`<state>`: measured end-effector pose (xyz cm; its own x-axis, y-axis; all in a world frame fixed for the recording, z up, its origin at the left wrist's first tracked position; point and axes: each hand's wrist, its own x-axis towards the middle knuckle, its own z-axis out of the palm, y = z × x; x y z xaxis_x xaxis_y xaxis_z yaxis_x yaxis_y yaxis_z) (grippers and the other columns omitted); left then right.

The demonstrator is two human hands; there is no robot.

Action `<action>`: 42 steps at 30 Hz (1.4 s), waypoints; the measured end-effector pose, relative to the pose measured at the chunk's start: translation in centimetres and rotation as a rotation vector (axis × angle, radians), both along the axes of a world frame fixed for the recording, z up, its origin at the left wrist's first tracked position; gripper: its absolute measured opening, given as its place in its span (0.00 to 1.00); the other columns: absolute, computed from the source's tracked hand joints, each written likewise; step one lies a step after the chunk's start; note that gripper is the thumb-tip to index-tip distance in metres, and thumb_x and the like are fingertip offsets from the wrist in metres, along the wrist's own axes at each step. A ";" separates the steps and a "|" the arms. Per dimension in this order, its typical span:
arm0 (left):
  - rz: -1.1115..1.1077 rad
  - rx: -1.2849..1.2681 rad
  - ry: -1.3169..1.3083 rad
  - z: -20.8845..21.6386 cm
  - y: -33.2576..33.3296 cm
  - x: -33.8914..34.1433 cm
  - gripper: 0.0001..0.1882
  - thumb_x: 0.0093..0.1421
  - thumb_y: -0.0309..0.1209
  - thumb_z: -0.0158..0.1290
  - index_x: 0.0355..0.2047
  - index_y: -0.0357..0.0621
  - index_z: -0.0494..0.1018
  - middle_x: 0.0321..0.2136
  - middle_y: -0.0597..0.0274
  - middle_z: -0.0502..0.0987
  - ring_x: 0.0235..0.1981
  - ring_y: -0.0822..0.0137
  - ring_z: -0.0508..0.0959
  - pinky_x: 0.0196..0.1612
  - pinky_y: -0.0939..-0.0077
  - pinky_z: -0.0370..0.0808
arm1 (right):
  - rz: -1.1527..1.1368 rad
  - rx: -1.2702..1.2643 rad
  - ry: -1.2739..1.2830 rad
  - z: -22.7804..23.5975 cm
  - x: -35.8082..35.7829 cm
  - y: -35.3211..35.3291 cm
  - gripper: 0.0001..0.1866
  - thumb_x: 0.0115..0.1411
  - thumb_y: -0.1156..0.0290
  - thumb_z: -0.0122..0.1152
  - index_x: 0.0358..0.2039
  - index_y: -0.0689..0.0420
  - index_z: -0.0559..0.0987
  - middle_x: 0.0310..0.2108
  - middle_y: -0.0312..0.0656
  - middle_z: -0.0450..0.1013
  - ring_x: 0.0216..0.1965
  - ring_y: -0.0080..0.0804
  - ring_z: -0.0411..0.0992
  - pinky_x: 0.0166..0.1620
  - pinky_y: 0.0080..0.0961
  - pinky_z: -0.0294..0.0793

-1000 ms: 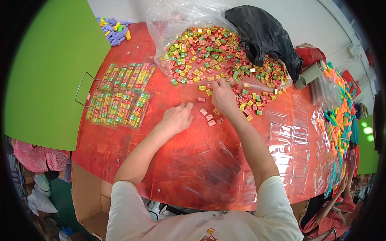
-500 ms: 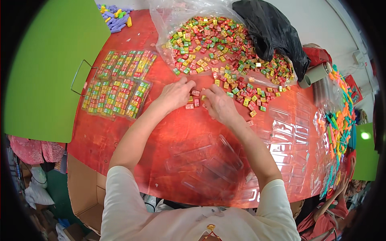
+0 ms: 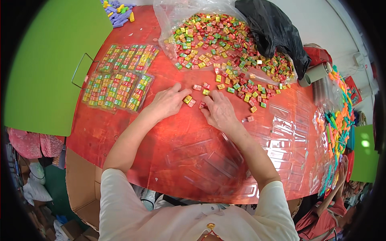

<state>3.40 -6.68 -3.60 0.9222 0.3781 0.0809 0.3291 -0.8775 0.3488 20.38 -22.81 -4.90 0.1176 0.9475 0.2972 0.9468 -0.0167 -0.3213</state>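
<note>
Left grip: yours was loosely curled, its fingertips at a yellow block; whether they pinched it, I cannot tell.
Right grip: yours was bent over, fingertips at another yellow block and thumb side near a red one; I cannot tell whether it had closed on either.
Packed trays: on the left of the red counter you had two rows of clear trays filled with red, yellow and green blocks; these looked like the finished share.
Gap between your hands: a few loose blocks lay here, among them a red pair beyond your fingertips, not yet in any tray.
Block heap: ahead of you, a large pile spread over a clear plastic bag and spilled toward your right hand; most blocks in view seemed left to place.
Near trays: clear unfilled trays lay overlapping between your forearms.
Right-hand trays: more unfilled ones lay beyond your right forearm, so much appeared left to fill.
</note>
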 end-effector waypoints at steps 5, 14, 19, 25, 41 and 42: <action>-0.078 0.000 0.069 -0.4 -0.1 -0.1 0.17 0.60 0.28 0.58 0.49 0.49 0.71 0.42 0.53 0.70 0.41 0.46 0.79 0.40 0.52 0.78 | -0.013 -0.004 -0.016 -0.1 -1.1 1.1 0.18 0.52 0.69 0.69 0.42 0.57 0.76 0.41 0.45 0.68 0.44 0.47 0.70 0.45 0.44 0.70; -0.018 0.026 0.048 -0.6 -1.4 -0.7 0.16 0.60 0.32 0.59 0.48 0.47 0.71 0.41 0.53 0.69 0.41 0.48 0.80 0.39 0.53 0.79 | -0.061 -0.033 -0.071 -0.1 2.0 -1.2 0.17 0.53 0.65 0.70 0.43 0.52 0.78 0.43 0.43 0.70 0.47 0.45 0.70 0.48 0.42 0.67; 0.004 0.032 0.048 -0.6 -2.0 -0.5 0.17 0.60 0.33 0.60 0.48 0.47 0.71 0.41 0.53 0.69 0.43 0.49 0.80 0.41 0.53 0.79 | -0.082 0.064 -0.061 0.6 3.0 -0.9 0.13 0.54 0.64 0.68 0.39 0.51 0.78 0.39 0.41 0.70 0.43 0.41 0.71 0.45 0.41 0.67; 0.073 -0.004 0.004 -0.1 -3.5 0.4 0.26 0.57 0.37 0.63 0.55 0.47 0.70 0.46 0.52 0.69 0.48 0.50 0.77 0.43 0.55 0.79 | -0.179 0.018 -0.189 -0.5 2.0 1.7 0.11 0.56 0.64 0.66 0.36 0.54 0.78 0.37 0.41 0.70 0.44 0.42 0.71 0.46 0.41 0.65; 0.072 0.234 -0.137 -2.8 -5.1 3.3 0.23 0.56 0.42 0.60 0.50 0.49 0.76 0.44 0.53 0.71 0.48 0.55 0.70 0.49 0.55 0.63 | -0.189 0.057 -0.179 0.6 2.3 -2.4 0.11 0.55 0.61 0.67 0.33 0.53 0.78 0.35 0.41 0.70 0.41 0.41 0.71 0.49 0.41 0.65; 0.067 0.273 -0.169 -3.1 -5.1 3.7 0.22 0.57 0.42 0.60 0.50 0.49 0.76 0.44 0.54 0.71 0.48 0.55 0.70 0.49 0.54 0.63 | -0.188 0.058 -0.178 0.5 2.1 -2.3 0.11 0.55 0.61 0.67 0.33 0.53 0.78 0.35 0.41 0.70 0.41 0.41 0.71 0.49 0.41 0.65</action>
<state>7.08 -11.79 -6.66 0.8611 0.3803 0.3374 0.3465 -0.9247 0.1577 22.50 -25.08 -4.41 0.2307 0.8947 0.3825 0.9706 -0.1839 -0.1554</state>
